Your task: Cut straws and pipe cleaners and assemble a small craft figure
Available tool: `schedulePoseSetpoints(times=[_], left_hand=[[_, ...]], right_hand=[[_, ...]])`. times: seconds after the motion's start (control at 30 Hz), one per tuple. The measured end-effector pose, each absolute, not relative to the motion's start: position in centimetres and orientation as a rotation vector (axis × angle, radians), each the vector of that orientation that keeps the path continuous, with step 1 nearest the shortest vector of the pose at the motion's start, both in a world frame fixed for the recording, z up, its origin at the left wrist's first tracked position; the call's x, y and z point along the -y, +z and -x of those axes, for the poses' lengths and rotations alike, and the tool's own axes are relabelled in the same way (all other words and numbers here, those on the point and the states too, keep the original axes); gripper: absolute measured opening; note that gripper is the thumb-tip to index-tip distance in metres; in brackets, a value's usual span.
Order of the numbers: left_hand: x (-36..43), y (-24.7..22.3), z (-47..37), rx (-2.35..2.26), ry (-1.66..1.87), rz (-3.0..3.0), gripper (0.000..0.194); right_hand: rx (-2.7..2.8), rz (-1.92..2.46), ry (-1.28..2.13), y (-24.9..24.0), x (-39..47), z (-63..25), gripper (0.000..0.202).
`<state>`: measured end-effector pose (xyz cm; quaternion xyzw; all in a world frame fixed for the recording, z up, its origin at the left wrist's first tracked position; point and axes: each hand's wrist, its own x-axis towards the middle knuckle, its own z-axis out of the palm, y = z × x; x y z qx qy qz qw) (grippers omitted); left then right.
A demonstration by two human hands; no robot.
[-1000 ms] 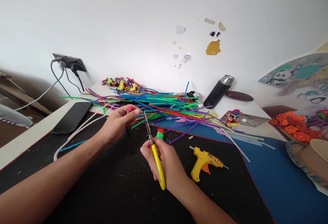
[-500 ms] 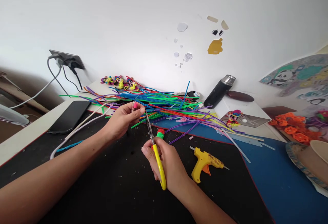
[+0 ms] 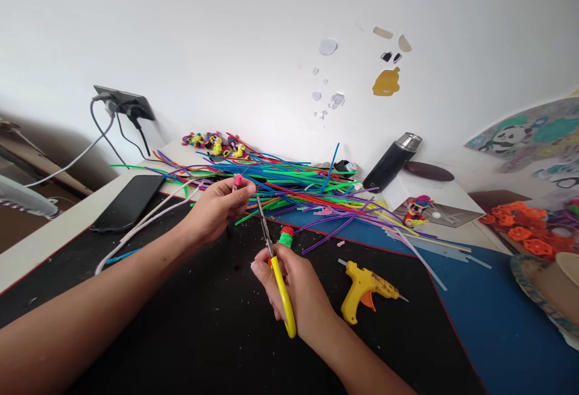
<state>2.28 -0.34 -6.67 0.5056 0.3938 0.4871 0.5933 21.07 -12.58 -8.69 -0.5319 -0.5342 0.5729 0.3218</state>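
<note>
The left hand (image 3: 221, 209) is raised above the table (image 3: 27, 262), its thumb and fingers pinched round a small pink piece with a pale lower part (image 3: 237, 180). Gripping it low leaves the pink end clear above the fingertips, apparently to keep that end in sight. The right hand (image 3: 296, 274) is wrapped round the yellow-handled metal scissors (image 3: 281, 289), fingers closed on the handle so that the blades point up and away, their tips just beside the left thumb; I cannot tell whether they touch.

A green and red fuzzy cylinder (image 3: 286, 237) shows beyond the right fingers; whether they hold it is hidden. The yellow glue gun with an orange trigger (image 3: 366, 283) lies right of that hand, probably set there for easy reach. The multicoloured heap of fuzzy stems (image 3: 271, 172) lies behind both hands, leaving working room on the black mat (image 3: 203, 322).
</note>
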Motion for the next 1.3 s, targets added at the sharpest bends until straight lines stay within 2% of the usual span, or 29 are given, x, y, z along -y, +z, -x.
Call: schedulePoseSetpoints(times=[0.9, 1.13, 1.3], left_hand=[[-1.6, -4.9, 1.5, -0.982, 0.739, -1.494, 0.051], [-1.9, -3.8, 2.5, -0.971, 0.676, -1.508, 0.047], [-2.1, -3.8, 2.9, -0.937, 0.637, -1.507, 0.049]], right_hand=[[1.305, 1.246, 1.710, -8.8, 12.5, -21.6, 0.062], [1.349, 1.175, 1.806, -9.5, 12.7, -21.8, 0.075], [1.350, 1.205, 1.890, -8.7, 12.9, -21.7, 0.094]])
